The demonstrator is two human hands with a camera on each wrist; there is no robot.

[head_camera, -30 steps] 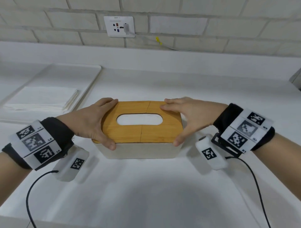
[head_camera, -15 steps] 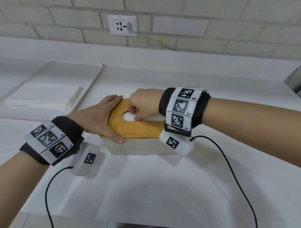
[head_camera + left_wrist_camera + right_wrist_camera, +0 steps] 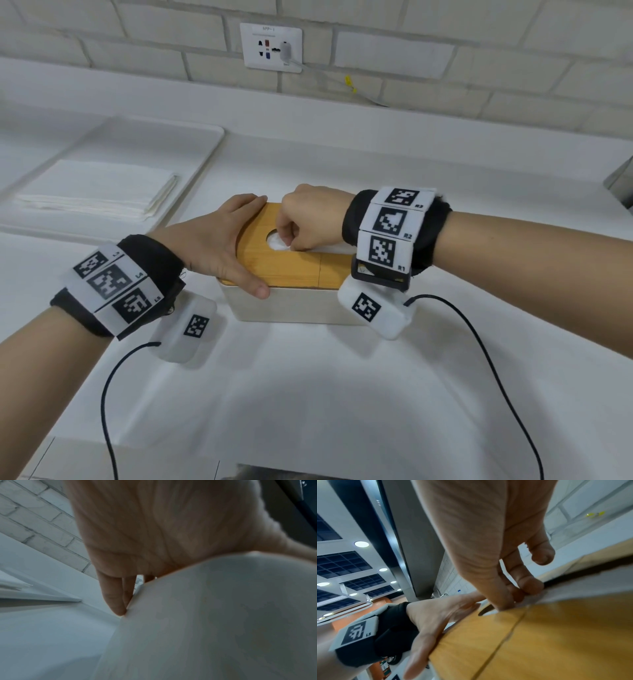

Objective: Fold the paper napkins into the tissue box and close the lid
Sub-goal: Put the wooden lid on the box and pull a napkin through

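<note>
The tissue box [image 3: 291, 310] has a white body and a wooden lid [image 3: 294, 270] that lies shut on it. My left hand [image 3: 239, 246] grips the box's left end, fingers down the far side [image 3: 116, 599] and thumb on the front edge. Over the lid's oval slot, my right hand [image 3: 291, 244] is curled, and its thumb and fingertips [image 3: 530, 585] pinch the white napkin [image 3: 275, 242] that shows in the slot. In the right wrist view the lid [image 3: 539, 635] fills the lower right, and the left hand [image 3: 436, 615] holds its end.
A white tray [image 3: 205, 154] at the back left holds a stack of flat napkins [image 3: 96, 192]. A wall socket [image 3: 270, 48] with a plug and cable is on the brick wall behind. Black wrist cables [image 3: 479, 342] trail over the white counter towards its front edge.
A second ago both hands held the lid's two ends. The right hand then left the right end and moved onto the slot, where it now pinches the napkin. The left hand stayed.
</note>
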